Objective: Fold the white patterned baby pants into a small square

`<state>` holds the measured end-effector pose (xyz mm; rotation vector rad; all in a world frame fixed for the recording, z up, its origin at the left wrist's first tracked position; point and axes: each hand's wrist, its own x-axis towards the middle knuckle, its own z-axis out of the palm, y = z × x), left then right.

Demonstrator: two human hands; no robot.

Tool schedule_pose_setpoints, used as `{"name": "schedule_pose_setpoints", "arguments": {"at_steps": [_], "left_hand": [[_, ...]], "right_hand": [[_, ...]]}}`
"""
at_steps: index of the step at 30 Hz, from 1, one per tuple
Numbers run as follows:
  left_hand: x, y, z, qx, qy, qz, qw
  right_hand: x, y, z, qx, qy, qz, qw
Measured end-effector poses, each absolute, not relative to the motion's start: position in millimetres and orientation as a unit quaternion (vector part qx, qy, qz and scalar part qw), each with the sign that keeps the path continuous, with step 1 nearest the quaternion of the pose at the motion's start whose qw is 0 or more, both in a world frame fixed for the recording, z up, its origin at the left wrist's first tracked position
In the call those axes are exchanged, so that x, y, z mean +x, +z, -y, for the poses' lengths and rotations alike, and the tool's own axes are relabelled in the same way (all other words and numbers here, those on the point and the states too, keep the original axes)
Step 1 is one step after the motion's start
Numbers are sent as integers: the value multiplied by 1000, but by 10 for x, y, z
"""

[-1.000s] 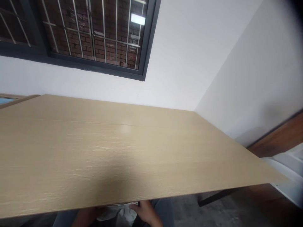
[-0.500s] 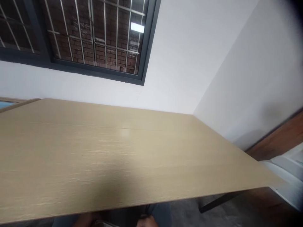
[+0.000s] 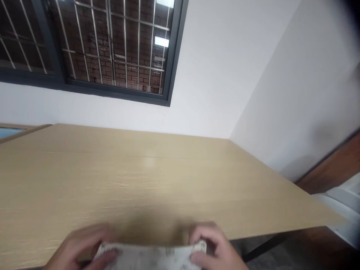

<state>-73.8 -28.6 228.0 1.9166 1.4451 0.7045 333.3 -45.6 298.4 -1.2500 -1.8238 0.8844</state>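
gripping a pale folded cloth (image 3: 149, 257) at each end, the left hand (image 3: 77, 245) and right hand (image 3: 215, 245) have fingers curled on it at the near edge of the wooden table (image 3: 157, 180); keeping both pinches even and the fabric taut seems best here.

The room is bright with soft, even light. A lamp shows as small white patches on the window (image 3: 112, 48) glass. A pale shine sits on the bench (image 3: 146, 176) top, and a soft dark shadow lies on it near the front edge. The left hand (image 3: 81, 247), the right hand (image 3: 213, 249) and the white cloth (image 3: 149, 257) between them are smeared with blur. The top right corner goes dark. Straight lines bend a little near the edges.
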Motion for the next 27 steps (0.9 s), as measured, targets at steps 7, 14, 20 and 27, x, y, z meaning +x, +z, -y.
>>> {"name": "schedule_pose_setpoints", "arguments": {"at_steps": [7,14,20,27], "left_hand": [[-293,3872,-1130,761,340,-518,192],[-278,3365,-2407,701,327,-539,333],[-234,2683,-3041,681,322,-599,273],[-157,2338,-3457,681,304,-646,160]], "right_hand": [[3149,3555,-1082,-430,425,617,504],[2981,3123,-2301,-483,485,581,440],[2845,2574,-2929,-576,388,582,424],[2778,2324,-3365,-627,249,603,426]]}}
